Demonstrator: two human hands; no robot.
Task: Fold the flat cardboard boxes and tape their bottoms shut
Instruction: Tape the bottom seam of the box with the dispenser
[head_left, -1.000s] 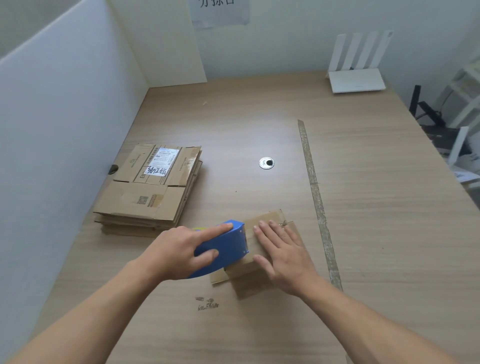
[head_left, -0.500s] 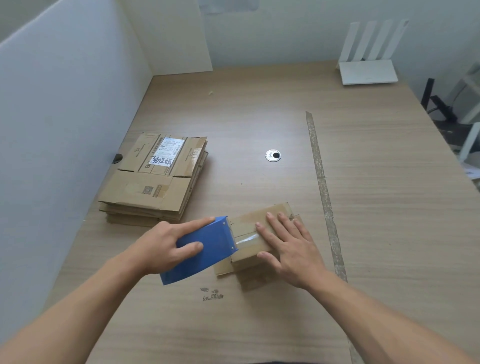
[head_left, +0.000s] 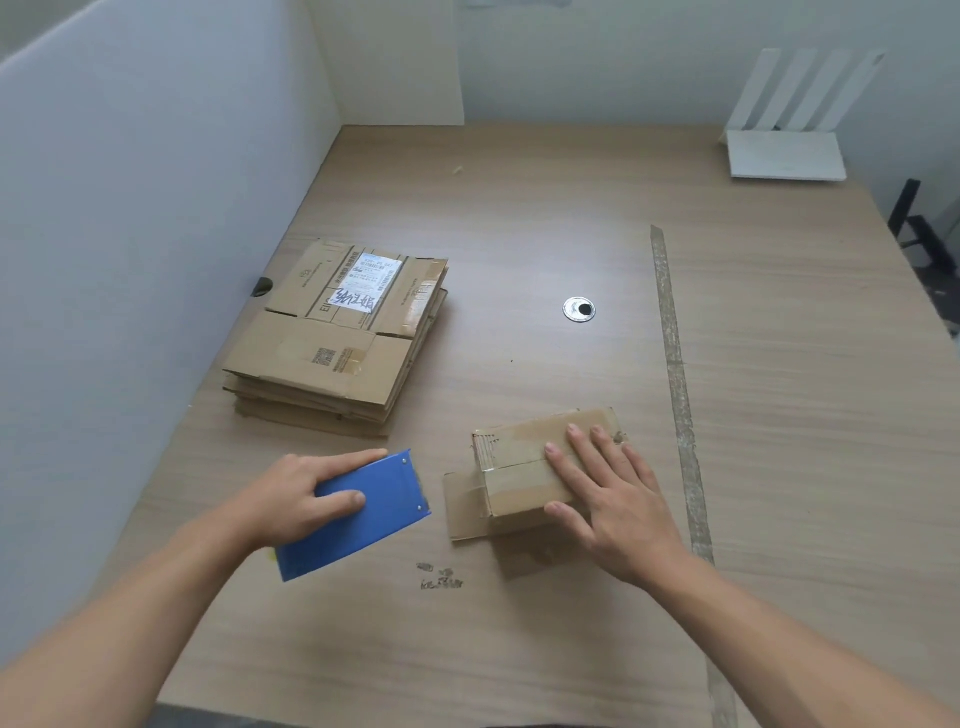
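Cardboard, flattened, forms a stack of flat boxes at the left of the wooden table, just beside a white partition. The handwriting on the top sheet's label is illegible. Nearer the viewer, the left hand grips a blue tape dispenser, thumb on its flat side and 1 finger along its far edge. The roll is hidden under the blue shell. The dispenser is apart from the folded box, which sits at the table's near middle with a glossy band of tape across its top and 1 flap lying flat at its left. The right hand presses on the box with straight, spread fingers, covering its right end. Farther right lie a worn tape strip and, at the rear, a white router. Dark objects at the right edge are cut off.
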